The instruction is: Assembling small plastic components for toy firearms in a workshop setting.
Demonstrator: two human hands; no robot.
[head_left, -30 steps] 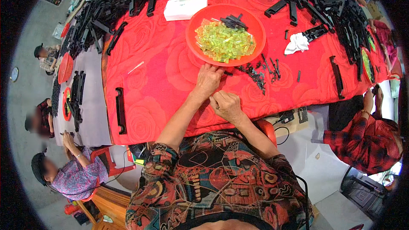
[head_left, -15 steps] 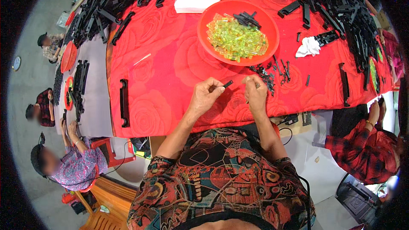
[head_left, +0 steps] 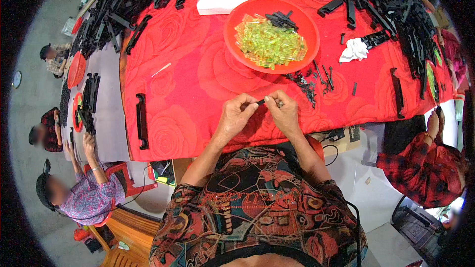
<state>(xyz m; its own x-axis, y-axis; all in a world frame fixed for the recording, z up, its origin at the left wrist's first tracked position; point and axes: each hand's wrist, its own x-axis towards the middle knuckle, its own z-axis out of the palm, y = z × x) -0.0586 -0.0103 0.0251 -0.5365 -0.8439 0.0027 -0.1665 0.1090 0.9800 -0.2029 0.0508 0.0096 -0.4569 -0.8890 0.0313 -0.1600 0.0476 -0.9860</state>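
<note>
Near the front edge of the red rose-patterned cloth surface (head_left: 188, 79), my left hand (head_left: 235, 117) pinches a short black bar (head_left: 261, 102) meeting my curled right hand (head_left: 285, 113), whose grip I cannot tell.

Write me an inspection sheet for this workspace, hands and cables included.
Surface: red rose-patterned cloth.
Job's things: small black part; red bowl holding yellow-green pieces and black strips.
Clutter: crumpled white tissue, white box, loose black bits.
Left hand: fingers pinching the small black part.
Right hand: fingers at the part's other end; grip unclear.
Cables: black cable looping below the cloth's edge, right side.
Surroundings: co-worker at left, another in checks at right.
</note>
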